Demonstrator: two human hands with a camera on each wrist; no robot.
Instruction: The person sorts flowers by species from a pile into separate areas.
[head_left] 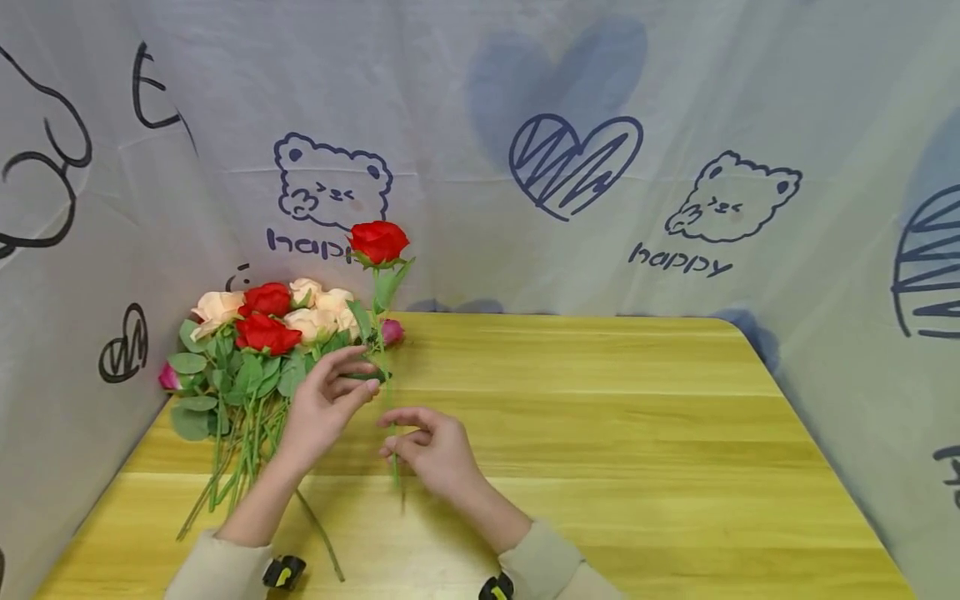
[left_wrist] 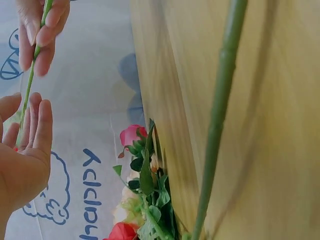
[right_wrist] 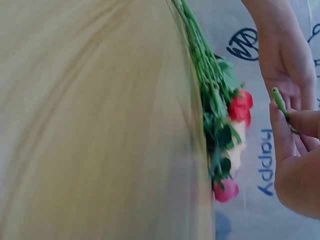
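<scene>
Beige cloth sleeves [head_left: 217,571] nearest, our right hand [head_left: 435,454] pinches a red, green-stemmed rose [head_left: 380,242] low, likely steadying it; left hand's [head_left: 326,408] fingers apart.

left sleeve [head_left: 219,567] was pale beige, plain-cuffed | right sleeve [head_left: 547,560] matched it in colour | left wrist unit [head_left: 282,572] was black, blocky, yellow-marked | right wrist unit [head_left: 495,588] likewise was black with a yellow mark

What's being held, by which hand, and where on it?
A red rose, pinched by the right hand on the lower part of its stem. The left hand is open beside the stem, with no clear grip.
</scene>
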